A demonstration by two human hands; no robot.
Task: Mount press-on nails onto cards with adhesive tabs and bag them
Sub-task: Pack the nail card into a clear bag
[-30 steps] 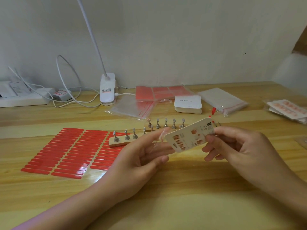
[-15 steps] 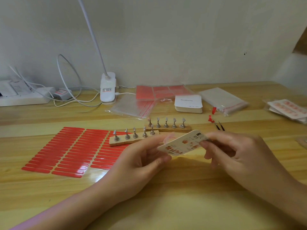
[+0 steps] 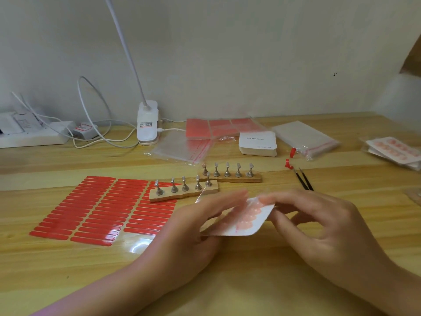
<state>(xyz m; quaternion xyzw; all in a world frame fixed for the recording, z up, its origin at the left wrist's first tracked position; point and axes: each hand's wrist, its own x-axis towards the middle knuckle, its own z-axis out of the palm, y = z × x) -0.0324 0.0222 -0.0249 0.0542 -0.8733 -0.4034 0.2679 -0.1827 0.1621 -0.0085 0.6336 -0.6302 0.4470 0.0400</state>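
- Both my hands pinch the nail card (image 3: pixel 247 221) just in front of the wooden stands (image 3: pixel 183 194) — left hand (image 3: pixel 200 226), right hand (image 3: pixel 319 224).
- Best held by the edges — bag mouth open, nails untouched.

Two wooden stands (image 3: pixel 184 194) (image 3: pixel 232 177) – five metal pegs each. One sheet of red adhesive tabs (image 3: pixel 100 207) in three columns, one card stack (image 3: pixel 257 142), one tweezers (image 3: pixel 304 179), one lamp (image 3: pixel 147 122).
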